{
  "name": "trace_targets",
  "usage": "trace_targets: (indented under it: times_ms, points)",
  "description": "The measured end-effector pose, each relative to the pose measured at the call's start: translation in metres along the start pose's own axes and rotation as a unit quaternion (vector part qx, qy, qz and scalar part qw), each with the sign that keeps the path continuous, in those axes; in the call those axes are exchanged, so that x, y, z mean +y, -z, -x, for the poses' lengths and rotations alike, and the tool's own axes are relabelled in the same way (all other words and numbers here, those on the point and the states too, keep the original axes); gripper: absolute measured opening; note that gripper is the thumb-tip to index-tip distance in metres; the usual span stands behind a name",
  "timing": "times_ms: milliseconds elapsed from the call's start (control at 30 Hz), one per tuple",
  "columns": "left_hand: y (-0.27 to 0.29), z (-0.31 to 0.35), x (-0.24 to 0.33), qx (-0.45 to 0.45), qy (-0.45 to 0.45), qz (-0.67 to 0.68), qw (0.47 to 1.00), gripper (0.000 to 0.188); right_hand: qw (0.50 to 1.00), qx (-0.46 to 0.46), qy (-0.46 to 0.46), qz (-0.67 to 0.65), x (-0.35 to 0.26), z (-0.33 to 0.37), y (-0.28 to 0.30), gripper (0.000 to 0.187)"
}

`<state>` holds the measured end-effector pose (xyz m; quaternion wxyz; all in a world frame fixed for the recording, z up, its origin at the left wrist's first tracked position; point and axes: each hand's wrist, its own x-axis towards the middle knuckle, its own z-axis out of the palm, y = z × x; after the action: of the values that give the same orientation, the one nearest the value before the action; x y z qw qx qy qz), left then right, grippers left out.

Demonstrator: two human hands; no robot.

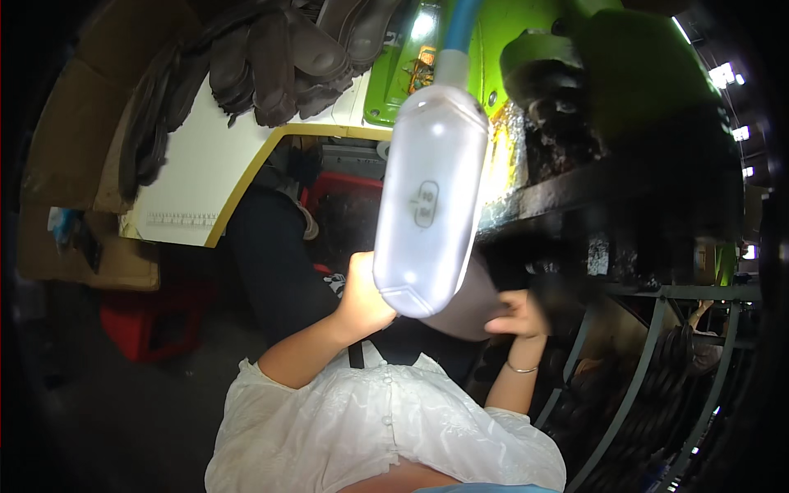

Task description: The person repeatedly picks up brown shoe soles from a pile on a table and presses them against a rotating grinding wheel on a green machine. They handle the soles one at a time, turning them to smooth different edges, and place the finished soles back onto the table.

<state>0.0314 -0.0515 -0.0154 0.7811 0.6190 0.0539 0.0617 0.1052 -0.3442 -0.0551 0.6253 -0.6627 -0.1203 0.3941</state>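
A dark brown, smooth, curved piece [470, 308], which looks like a shoe sole, is held low in front of my body and is slightly blurred. My right hand [519, 316], with a bracelet at the wrist, closes on its right edge with thumb and fingers. My left hand [366, 292] is on the other side of the piece. Its fingers vanish behind a white lamp head [431, 197] that hangs across the middle of the view, so their grip is hidden. Several dark brown shoe soles [271, 70] lie heaped on the white table [201, 164] at the far left.
A green machine [509, 25] with a dark, grimy metal part [563, 123] stands at the far right. Metal racks [657, 329] holding dark pieces are on my right. A red stool [156, 320] and cardboard boxes [62, 148] are at left; a red crate [345, 185] sits below the table.
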Motion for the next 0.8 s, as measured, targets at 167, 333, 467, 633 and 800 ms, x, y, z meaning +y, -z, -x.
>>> trace_targets:
  times_ms: [167,333,467,633,800]
  points:
    - [-0.006,0.004,0.006,-0.007,0.003,0.071,0.997,0.016,0.909,0.173,0.308,-0.223,-0.003,0.002,0.051,0.046]
    - [0.007,0.01,0.02,0.035,0.011,0.124,0.992,0.022,0.837,0.335,0.335,-0.275,-0.064,-0.04,-0.019,0.037]
    - [0.038,0.015,0.022,0.108,-0.016,-0.003,0.994,0.022,0.792,0.309,0.389,-0.357,-0.064,-0.065,-0.065,0.038]
    - [0.083,0.017,0.013,0.167,-0.02,-0.001,0.986,0.021,0.773,0.28,0.301,-0.484,-0.045,-0.079,-0.122,0.049]
    - [0.122,0.028,-0.004,0.103,0.091,-0.054,0.989,0.015,0.869,0.295,0.329,-0.224,-0.032,-0.082,-0.139,0.037]
